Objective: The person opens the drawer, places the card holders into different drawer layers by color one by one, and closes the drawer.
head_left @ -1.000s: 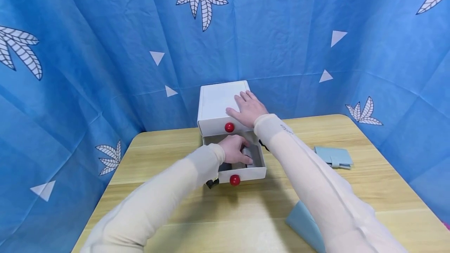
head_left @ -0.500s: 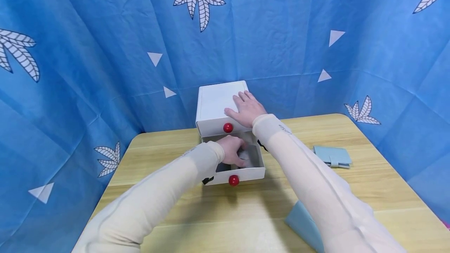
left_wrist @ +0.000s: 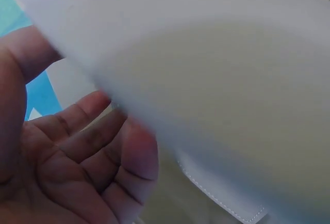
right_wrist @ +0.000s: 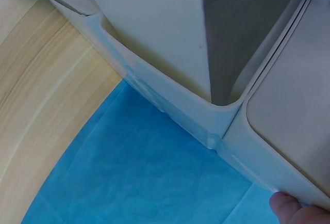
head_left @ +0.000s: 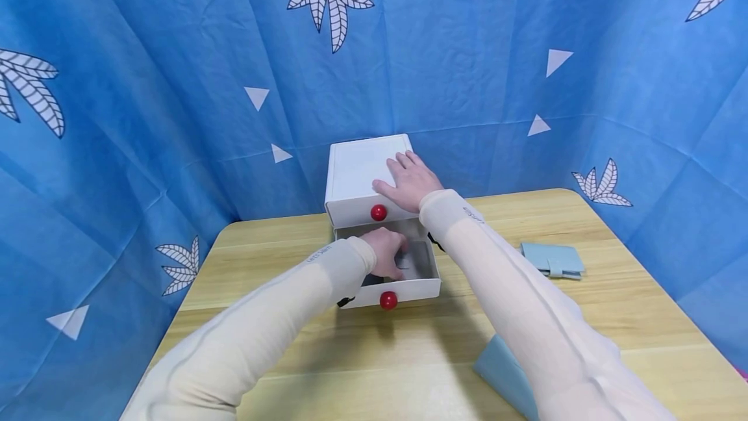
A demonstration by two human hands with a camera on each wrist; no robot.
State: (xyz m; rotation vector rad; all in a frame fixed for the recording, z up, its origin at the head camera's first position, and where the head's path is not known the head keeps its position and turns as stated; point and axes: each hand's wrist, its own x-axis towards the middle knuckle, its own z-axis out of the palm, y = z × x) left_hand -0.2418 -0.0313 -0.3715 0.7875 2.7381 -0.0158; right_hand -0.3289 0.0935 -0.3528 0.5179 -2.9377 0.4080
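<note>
A white two-drawer box (head_left: 368,161) stands at the table's back, its lower drawer (head_left: 417,290) pulled out. My left hand (head_left: 384,252) reaches down into that drawer with thumb and fingers apart. In the left wrist view, the drawer's front wall (left_wrist: 206,79) covers part of the hand, and the bent fingers (left_wrist: 139,152) show nothing between them. Beyond that wall lies a pale flat piece with a stitched edge (left_wrist: 221,185), mostly hidden. My right hand (head_left: 411,182) rests with fingers spread on the box top; its fingertip (right_wrist: 283,203) shows at the box edge.
Red round knobs mark the upper drawer (head_left: 378,212) and the lower one. To the right lies a light blue wallet with a strap (head_left: 552,260). Another light blue flat thing (head_left: 505,375) is partly hidden by my right sleeve. A blue curtain (head_left: 467,70) hangs behind the table.
A pale thing showed between the left thumb and fingers a second ago; now the hand has loosened and shifted slightly left in the drawer. My right hand stays on the box.
</note>
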